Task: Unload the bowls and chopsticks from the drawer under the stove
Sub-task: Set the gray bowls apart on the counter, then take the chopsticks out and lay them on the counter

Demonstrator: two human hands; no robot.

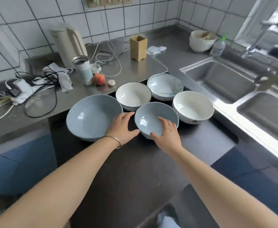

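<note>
Several bowls stand on the dark stove top (135, 170). A large blue bowl (92, 116) is at the left and a small blue bowl (153, 116) in the middle. Behind them are a white bowl with a dark rim (133, 94), a patterned bowl (165, 85) and a white bowl (193, 106). My right hand (167, 135) grips the near rim of the small blue bowl, fingers inside and thumb outside. My left hand (124, 125) rests between the two blue bowls with fingers spread, touching the large one's side. No chopsticks or drawer show.
A wooden holder (138, 47) stands on the steel counter behind the bowls. Cables (41, 89), a tumbler (84, 70), a peach (99, 79) and a kettle (69, 43) crowd the left. A double sink (220, 79) lies to the right, with a stack of bowls (200, 41) behind it.
</note>
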